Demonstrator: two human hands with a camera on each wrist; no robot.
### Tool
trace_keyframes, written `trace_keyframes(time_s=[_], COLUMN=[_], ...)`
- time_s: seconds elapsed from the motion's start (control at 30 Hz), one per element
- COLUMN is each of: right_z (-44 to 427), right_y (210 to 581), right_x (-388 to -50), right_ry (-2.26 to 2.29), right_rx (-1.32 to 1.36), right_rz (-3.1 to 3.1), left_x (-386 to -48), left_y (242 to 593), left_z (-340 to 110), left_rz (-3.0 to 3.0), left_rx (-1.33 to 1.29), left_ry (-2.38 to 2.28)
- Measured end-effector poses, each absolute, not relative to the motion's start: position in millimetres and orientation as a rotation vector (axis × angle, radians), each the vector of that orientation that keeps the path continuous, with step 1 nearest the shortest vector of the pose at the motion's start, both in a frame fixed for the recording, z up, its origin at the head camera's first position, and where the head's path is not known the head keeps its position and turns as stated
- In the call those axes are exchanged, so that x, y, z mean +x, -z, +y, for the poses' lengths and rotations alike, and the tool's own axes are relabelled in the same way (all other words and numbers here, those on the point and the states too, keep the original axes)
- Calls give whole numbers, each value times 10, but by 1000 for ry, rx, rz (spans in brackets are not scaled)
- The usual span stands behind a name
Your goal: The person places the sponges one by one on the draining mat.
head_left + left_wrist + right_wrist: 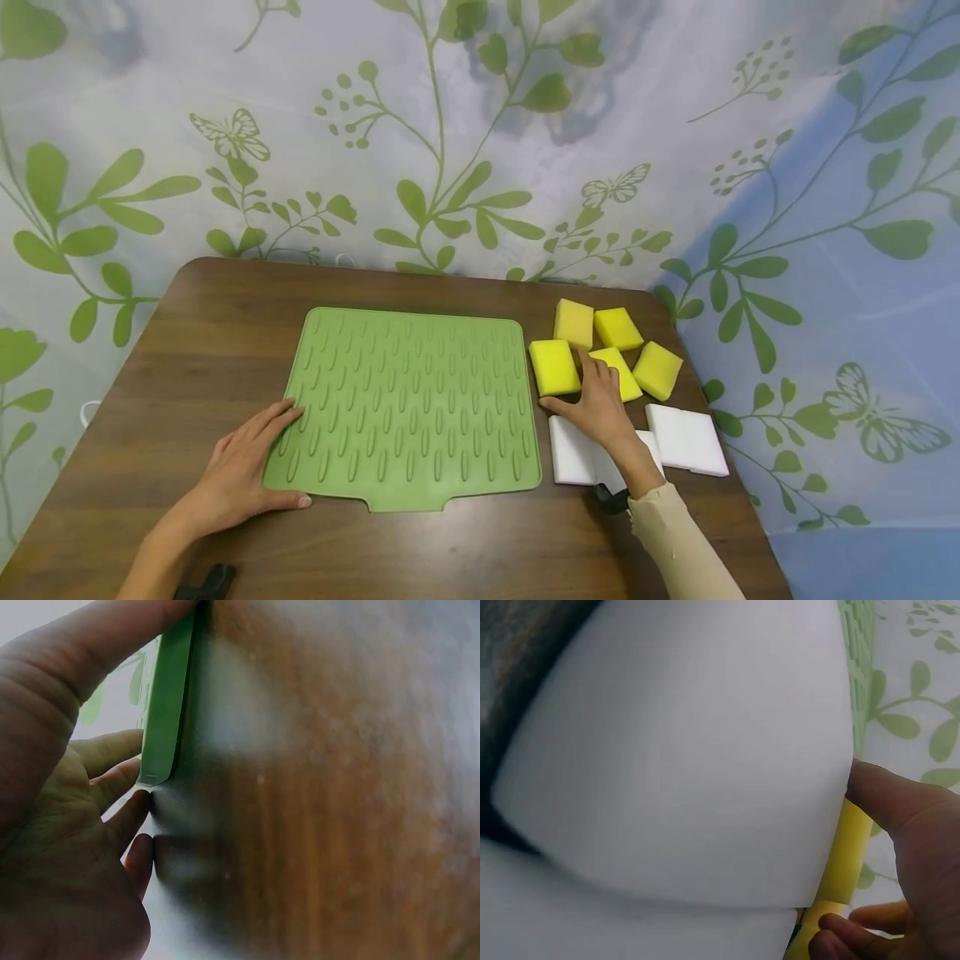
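A green ridged silicone mat (412,400) lies flat on the table. My left hand (238,471) rests at its left edge, fingertips on the border and thumb on the wood below the near left corner. My right hand (596,400) hovers over the near side of a group of yellow sponges. Its thumb and index finger are spread about the near right corner of a bright yellow sponge (553,368); whether they touch it cannot be seen. Another yellow sponge (618,372) lies partly under the fingers. White sponge blocks (690,750) lie beneath the right wrist.
Beyond the right hand sit a pale yellow sponge (574,322) and a brighter one (618,328). Another yellow sponge (657,371) lies to the right, near a white block (686,439) by the table's right edge. A leaf-patterned curtain (450,150) hangs behind the brown table (240,292).
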State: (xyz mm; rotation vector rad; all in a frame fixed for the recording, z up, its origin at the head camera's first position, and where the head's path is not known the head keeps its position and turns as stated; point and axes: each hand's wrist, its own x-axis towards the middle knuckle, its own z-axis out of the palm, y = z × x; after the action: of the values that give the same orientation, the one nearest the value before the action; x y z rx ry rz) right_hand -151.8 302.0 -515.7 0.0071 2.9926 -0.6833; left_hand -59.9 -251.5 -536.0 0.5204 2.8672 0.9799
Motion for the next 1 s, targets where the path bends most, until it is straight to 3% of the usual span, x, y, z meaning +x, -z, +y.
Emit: trace_keyframes(time_s=[1.0], right_z=[2841], right_y=[5231], right_x=[-1597], right_ry=[730], right_rx=[147], right_rz=[3071], left_x=[-581], left_y=[5364], left_z=[-2498], left_rz=[2869], left_rx=[518], left_ry=[-997])
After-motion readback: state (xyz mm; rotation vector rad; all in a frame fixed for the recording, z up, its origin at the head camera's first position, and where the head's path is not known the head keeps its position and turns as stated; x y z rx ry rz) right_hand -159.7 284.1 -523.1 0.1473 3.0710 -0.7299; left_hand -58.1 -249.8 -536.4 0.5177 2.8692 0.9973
